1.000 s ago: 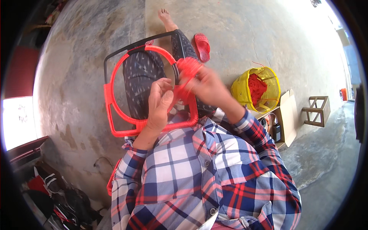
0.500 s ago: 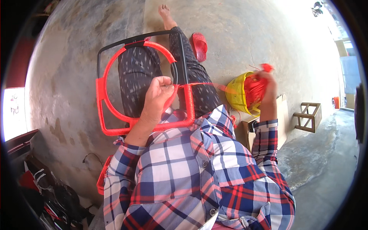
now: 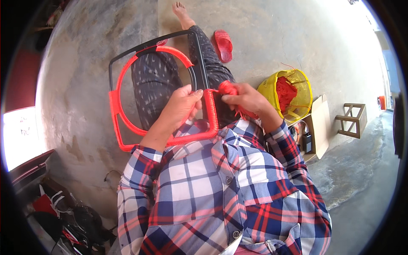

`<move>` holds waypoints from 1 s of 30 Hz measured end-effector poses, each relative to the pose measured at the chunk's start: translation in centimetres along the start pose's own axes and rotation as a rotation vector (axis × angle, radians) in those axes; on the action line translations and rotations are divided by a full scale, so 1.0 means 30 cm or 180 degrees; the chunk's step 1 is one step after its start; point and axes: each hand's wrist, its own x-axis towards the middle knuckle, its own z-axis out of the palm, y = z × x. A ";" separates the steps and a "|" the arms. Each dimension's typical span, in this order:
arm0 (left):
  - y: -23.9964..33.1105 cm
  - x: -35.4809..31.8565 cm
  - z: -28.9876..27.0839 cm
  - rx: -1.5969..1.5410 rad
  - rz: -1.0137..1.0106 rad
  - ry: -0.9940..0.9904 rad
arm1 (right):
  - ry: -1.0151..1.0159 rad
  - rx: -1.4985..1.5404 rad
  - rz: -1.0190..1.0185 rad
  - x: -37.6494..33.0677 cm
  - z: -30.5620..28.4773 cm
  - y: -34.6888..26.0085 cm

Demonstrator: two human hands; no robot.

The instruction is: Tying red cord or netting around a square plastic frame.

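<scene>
A stained concrete floor spreads around the seated person, who wears a plaid shirt and dark patterned trousers. Across the lap lies a squarish frame with a ring inside it; red cord covers most of both, leaving black stretches bare, chiefly at the far end. To the right stand a yellow bucket holding red cord, an open cardboard box just beside it and, farther right, a small stool. The left hand is closed at the frame's right side, thumb against forefinger; what it pinches cannot be told. The right hand grasps a red cord bundle, just beside the frame. A red slipper lies near the outstretched foot.
</scene>
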 end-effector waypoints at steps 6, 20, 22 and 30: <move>0.040 -0.039 0.001 0.0002 -0.0248 0.0029 | 0.0743 0.1072 -0.0525 0.048 -0.111 0.027; 0.063 -0.045 0.020 -0.0301 -0.0306 -0.0130 | 0.1201 0.0602 0.0082 -0.141 -0.090 0.136; 0.050 -0.036 -0.007 -0.0516 -0.0353 -0.0096 | 0.1798 -0.0585 -0.0231 -0.081 -0.140 0.168; -0.026 -0.006 -0.039 -0.1271 0.0242 0.0520 | 0.1643 -0.1560 -0.1813 0.029 -0.059 -0.196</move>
